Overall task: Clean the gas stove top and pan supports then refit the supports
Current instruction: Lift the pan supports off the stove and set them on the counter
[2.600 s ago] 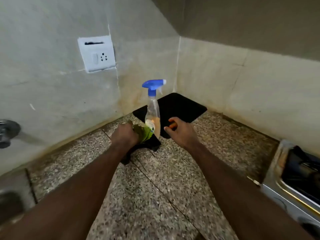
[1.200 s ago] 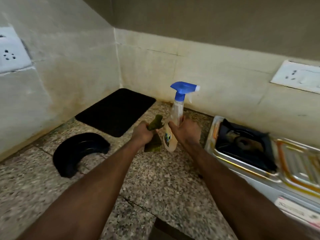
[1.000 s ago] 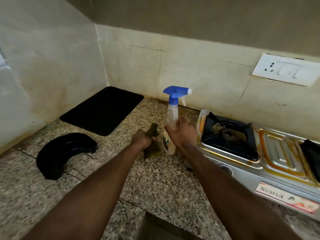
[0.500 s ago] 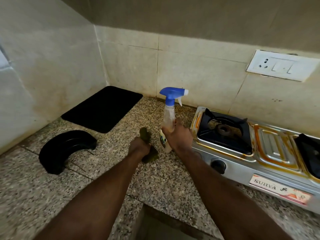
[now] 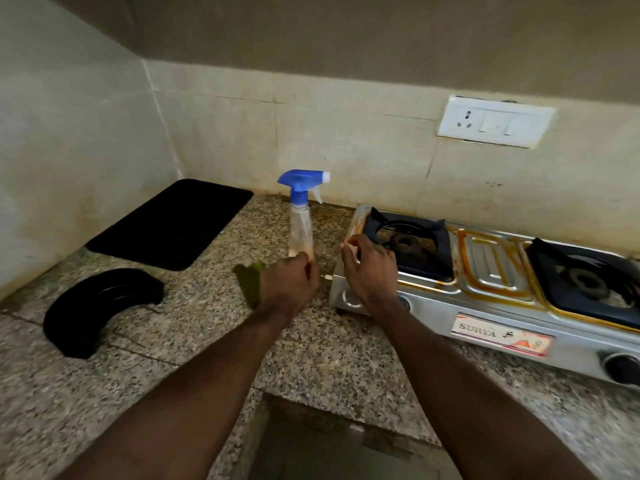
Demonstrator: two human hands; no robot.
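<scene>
A steel two-burner gas stove [image 5: 495,268] with orange stains stands on the granite counter at the right. Black pan supports sit on its left burner [image 5: 436,233] and right burner [image 5: 554,258]. A clear spray bottle [image 5: 301,223] with a blue trigger head stands upright on the counter just left of the stove. My left hand [image 5: 289,285] grips a green scrub pad [image 5: 249,282] and sits against the bottle's base. Over the stove's front left corner, my right hand [image 5: 369,268] hovers with loosely curled fingers and holds nothing.
A black mat [image 5: 173,223] lies in the back left corner. A black curved tray [image 5: 100,306] rests on the counter at the left. A white socket plate [image 5: 495,121] is on the wall above the stove. The counter edge drops off at the bottom centre [image 5: 329,441].
My right hand has let go of the spray bottle, which now stands on the counter beside the stove. My left hand, still with the pad, moved up to the bottle's base.
</scene>
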